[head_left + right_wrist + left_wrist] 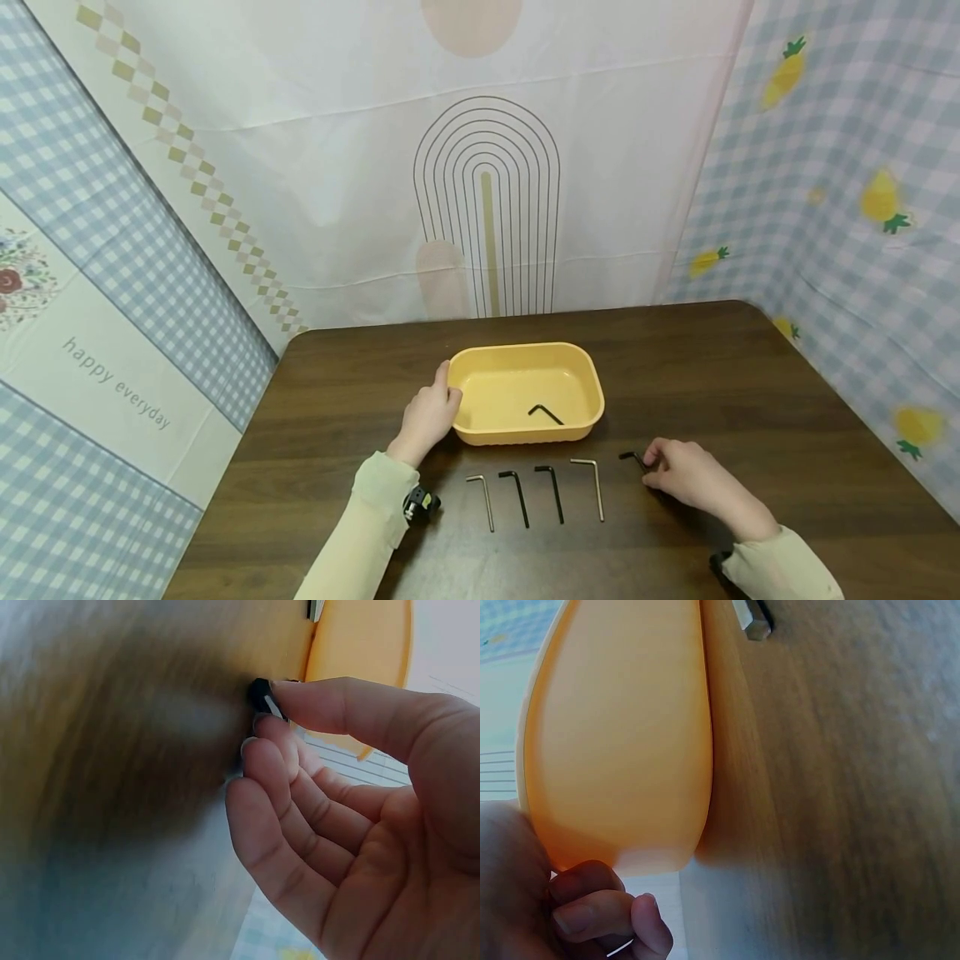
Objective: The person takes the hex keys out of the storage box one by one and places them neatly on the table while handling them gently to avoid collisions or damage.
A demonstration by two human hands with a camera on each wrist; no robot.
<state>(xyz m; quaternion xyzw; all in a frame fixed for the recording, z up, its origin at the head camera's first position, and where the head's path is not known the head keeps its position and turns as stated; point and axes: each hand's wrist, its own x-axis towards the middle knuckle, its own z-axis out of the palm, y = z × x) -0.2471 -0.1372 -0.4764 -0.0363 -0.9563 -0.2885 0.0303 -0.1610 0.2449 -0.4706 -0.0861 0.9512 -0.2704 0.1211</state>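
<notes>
A yellow plastic tray [517, 435] stands on the table, and one black hex key [550, 413] lies inside it. At its left end my left hand [429, 417] holds the rim; the left wrist view shows curled fingers [592, 911] against the tray's end wall [622, 750]. Right of the tray, my right hand [686, 475] pinches a black hex key [630, 456] between thumb and fingertips, close to the tabletop. In the right wrist view the dark end of that hex key [262, 697] shows at the thumb tip; the rest is hidden by the fingers.
In front of the tray several hex keys lie in a row: a brass-coloured one [487, 504], a black one [517, 500], another black one [555, 496] and a larger brass-coloured one [597, 492]. The brown wooden table [750, 375] meets a patterned cloth [345, 208] at its back edge.
</notes>
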